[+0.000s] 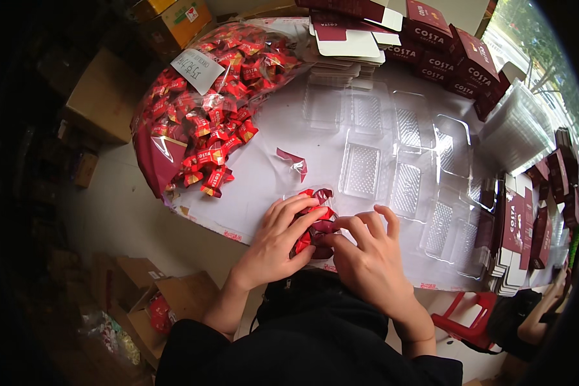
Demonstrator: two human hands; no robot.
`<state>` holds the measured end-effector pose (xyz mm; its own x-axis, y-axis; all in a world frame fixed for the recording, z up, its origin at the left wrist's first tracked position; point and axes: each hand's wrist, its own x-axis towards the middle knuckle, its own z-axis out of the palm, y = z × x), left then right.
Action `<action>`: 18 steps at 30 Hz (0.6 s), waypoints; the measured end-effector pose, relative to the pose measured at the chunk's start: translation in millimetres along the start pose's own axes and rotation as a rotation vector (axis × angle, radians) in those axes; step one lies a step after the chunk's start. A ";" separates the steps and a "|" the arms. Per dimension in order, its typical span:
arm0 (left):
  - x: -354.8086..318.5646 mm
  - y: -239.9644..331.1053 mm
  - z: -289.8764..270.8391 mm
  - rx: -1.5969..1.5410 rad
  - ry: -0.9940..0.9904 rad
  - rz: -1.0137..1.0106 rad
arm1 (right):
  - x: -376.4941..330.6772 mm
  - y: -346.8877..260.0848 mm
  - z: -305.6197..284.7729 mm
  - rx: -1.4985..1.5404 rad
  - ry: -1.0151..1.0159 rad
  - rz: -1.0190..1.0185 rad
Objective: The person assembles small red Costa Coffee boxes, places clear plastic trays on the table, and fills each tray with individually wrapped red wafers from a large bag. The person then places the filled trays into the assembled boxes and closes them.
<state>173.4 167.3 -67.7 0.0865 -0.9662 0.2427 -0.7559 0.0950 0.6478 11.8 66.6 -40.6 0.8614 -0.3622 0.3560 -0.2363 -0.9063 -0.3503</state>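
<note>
A small clear tray [292,193] filled with red and dark-red wrapped candies [302,243] sits at the table's near edge, mostly covered by my hands. My left hand [278,237] curls over its left side, fingers bent onto the candies. From the right, my right hand [374,257] presses in with thumb and forefinger on a dark-red wrapped candy [325,226]; its other fingers are raised. A big clear bag [254,55] lies on its side at the left, with many red wrapped candies [212,157] spilling from its mouth.
Empty clear trays [360,168] spread across the table's middle and right. More trays stand in a stack [518,128] at the right. Dark-red boxes [431,61] and flattened cartons [347,45] line the back. A torn wrapper scrap [294,161] lies near my hands. A red stool [463,321] stands beside the table.
</note>
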 end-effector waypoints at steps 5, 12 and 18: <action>-4.2 -2.1 -1.0 0.029 0.007 0.010 | -3.4 -1.2 7.4 0.044 -0.047 -0.010; -6.3 -30.7 -2.3 -0.280 0.286 -0.117 | -21.7 -9.2 17.1 0.255 0.224 0.141; -4.1 -17.7 -1.8 -0.158 0.219 -0.167 | -23.1 -29.7 39.3 0.202 0.220 0.202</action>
<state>187.7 170.1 -78.9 0.3516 -0.8987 0.2622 -0.6109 -0.0081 0.7916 16.6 110.5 -72.5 0.6842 -0.5873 0.4323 -0.2790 -0.7586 -0.5889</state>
